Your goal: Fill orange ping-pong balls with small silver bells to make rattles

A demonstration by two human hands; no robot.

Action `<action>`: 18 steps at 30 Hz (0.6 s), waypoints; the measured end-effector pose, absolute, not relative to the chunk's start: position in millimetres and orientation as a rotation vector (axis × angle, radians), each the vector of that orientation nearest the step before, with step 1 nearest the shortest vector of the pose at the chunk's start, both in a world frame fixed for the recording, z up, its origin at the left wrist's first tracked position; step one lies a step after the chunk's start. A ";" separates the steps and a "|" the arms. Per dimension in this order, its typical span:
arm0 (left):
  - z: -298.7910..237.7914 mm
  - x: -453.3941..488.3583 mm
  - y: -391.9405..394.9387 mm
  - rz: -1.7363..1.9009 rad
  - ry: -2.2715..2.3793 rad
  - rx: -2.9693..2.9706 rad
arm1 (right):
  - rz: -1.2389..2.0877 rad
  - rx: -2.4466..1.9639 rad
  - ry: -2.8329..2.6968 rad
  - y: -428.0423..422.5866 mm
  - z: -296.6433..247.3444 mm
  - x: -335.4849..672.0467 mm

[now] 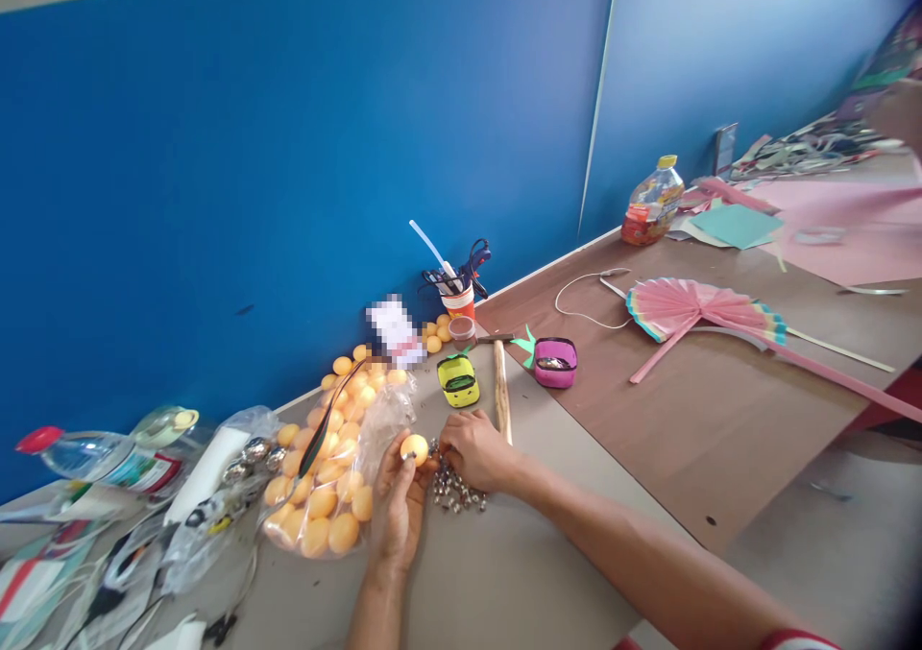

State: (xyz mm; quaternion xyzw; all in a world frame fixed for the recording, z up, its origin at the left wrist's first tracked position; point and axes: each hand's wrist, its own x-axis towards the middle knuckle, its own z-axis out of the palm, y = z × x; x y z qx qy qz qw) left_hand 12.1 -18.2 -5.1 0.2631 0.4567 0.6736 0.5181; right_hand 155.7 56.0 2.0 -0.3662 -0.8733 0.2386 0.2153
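My left hand (396, 506) is closed round an orange table tennis ball (415, 449), with a small dark spot showing on it near the thumb. Bent fingers of my right hand (476, 450) reach down into a loose pile of small shiny metal pieces (455, 494); the fingertips are hidden, so what they pinch does not show. A clear plastic bag (338, 477) full of more orange balls lies left of my left hand. Beyond my right hand sit a small yellow-green box (458, 381) and a wooden stick (502, 391).
A magenta box (555, 363) is right of the stick. Behind stands a cup (459, 300) with tools, against the blue wall (288, 151). Bottles (108, 458) and tangled cables lie left. A pink paper fan (698, 312) and a juice bottle (652, 204) are right.
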 end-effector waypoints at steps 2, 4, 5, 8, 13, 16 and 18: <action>-5.2 12.1 -18.2 1.615 1.099 0.619 | 0.768 -1.015 -2.310 57.2 4.6 156.0; -5.3 12.2 -18.2 1.616 1.103 0.613 | 0.911 -1.036 -2.214 58.7 7.8 156.1; -5.4 12.4 -18.2 1.617 1.104 0.611 | 0.984 -1.054 -2.163 59.5 9.3 156.1; -5.5 13.2 -18.5 1.620 1.104 0.609 | 1.183 -1.090 -1.987 61.8 12.5 155.8; -4.7 13.9 -19.4 1.606 1.097 0.619 | 1.751 -0.896 -1.576 61.8 13.8 154.0; -4.1 14.0 -19.6 1.601 1.090 0.631 | 1.942 -0.756 -1.398 60.2 13.6 152.6; -4.2 14.2 -19.5 1.598 1.100 0.637 | 1.966 -0.744 -1.366 60.2 13.2 152.0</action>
